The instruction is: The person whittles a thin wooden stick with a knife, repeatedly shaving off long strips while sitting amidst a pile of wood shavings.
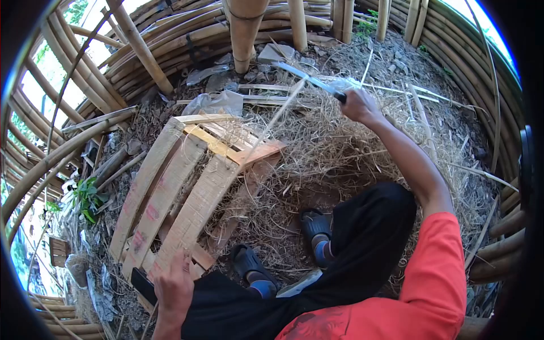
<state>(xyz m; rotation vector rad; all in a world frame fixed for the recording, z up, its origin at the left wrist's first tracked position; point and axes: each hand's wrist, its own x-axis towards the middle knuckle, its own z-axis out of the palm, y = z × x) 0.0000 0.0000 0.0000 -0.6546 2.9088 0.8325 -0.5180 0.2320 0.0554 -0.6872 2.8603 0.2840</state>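
Observation:
My right hand is closed round the black handle of a knife, held out at the upper middle with its long blade pointing left. A thin, pale bamboo strip meets the blade and slants down toward the crate. At the lower left, my left hand is closed, thumb uppermost, in line with this strip; its lower end is hard to tell from the wood behind. The wooden slatted crate lies tilted in front of my left hand. Beside that hand is a flat black object, partly hidden.
Curly bamboo shavings cover the ground round my sandalled feet. Long strips lie at the right. Bamboo poles and woven bamboo walls enclose the spot. Clear plastic lies behind the crate, a green plant left.

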